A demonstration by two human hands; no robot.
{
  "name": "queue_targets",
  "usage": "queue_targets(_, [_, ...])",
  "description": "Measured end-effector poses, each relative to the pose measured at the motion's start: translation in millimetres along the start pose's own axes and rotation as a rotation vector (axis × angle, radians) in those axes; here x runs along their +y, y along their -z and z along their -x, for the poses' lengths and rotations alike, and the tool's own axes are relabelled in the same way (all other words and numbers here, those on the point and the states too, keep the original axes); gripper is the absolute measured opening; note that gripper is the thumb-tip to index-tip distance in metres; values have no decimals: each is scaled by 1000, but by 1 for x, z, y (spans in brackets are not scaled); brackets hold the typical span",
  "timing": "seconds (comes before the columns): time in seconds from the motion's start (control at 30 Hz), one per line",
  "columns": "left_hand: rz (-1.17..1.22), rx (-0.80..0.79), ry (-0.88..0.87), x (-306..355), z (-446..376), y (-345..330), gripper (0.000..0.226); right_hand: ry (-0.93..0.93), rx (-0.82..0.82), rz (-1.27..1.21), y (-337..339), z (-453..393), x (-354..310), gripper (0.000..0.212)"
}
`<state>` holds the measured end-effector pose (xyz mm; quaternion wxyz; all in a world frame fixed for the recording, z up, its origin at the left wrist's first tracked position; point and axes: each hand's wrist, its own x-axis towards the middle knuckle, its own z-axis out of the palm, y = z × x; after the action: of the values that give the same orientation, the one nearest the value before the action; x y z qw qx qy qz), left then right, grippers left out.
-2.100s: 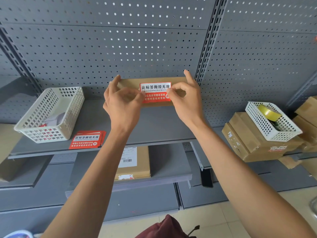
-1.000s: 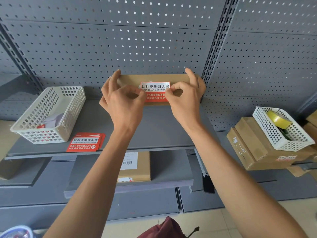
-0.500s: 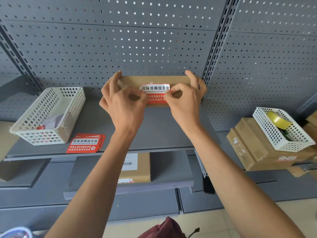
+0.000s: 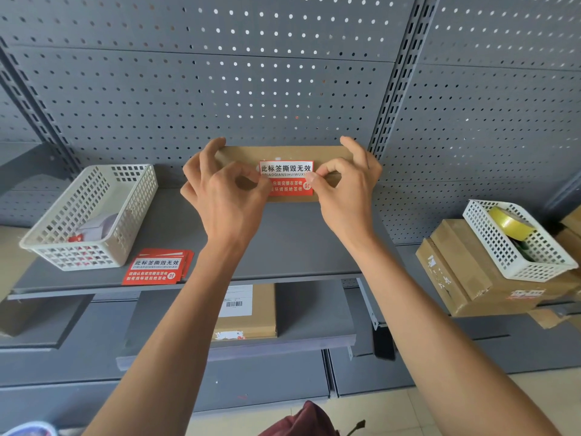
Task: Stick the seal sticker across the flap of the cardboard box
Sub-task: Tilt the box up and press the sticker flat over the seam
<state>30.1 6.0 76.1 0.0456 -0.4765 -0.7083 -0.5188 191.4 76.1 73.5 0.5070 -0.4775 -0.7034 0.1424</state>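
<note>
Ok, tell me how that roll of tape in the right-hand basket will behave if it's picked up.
The yellow tape roll is probably light. Round, so likely to roll if set on edge. Its white basket sits tilted on stacked boxes and may shift.

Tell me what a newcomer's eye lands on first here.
First, the red and white seal sticker at the centre, pressed by the left hand and right hand onto a cardboard box at the back of the grey shelf. Next, the matching sticker stack by the white basket on the left.
</note>
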Motion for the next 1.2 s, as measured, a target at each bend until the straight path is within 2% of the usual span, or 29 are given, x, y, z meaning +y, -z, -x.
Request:
queue_targets(0.17, [12, -22, -10, -4, -1, 3, 10, 17, 25, 11, 1, -2, 0, 15])
queue_targets(0.47, [52, -27, 20, -3, -3, 3, 9, 18, 21, 13, 6, -3, -2, 37])
queue_targets(0.6, [48, -9, 16, -2, 0, 0, 10, 0, 5, -14, 7, -1, -4, 53])
queue_targets(0.73, [40, 32, 41, 7, 4, -9, 33, -37, 34, -17, -1, 2, -11, 54])
queue_targets(0.9, [2, 102, 94, 13, 1, -21, 58, -81, 126, 102, -20, 10, -23, 62])
queue_targets(1.2, [-45, 140, 59, 5, 0, -26, 49, -92, 183, 168, -30, 10, -22, 61])
